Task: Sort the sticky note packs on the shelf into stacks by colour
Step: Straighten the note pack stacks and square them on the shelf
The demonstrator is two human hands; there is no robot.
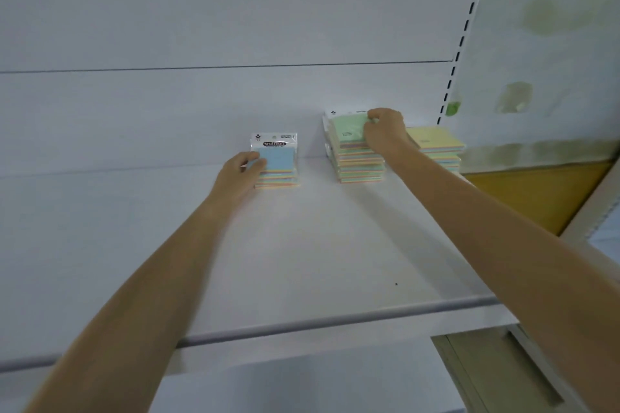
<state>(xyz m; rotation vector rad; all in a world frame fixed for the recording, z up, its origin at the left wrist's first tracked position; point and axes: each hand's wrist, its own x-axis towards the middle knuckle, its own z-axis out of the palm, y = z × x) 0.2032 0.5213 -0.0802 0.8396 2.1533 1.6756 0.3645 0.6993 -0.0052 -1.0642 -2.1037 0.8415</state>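
On the white shelf [302, 245], the left hand [236, 174] is gripping the blue-topped pack [278, 159] on a short stack; the right hand [385, 132] is pinching the green-topped pack [349, 131], seemingly tilted, atop the taller stack [360, 166], beside a yellow-topped stack [436, 144]

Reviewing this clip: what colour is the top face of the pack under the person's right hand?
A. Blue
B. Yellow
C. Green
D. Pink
C. The right hand grips the green-topped pack on the middle stack; the blue-topped pack sits under the left hand, and the yellow-topped stack lies further right, untouched.
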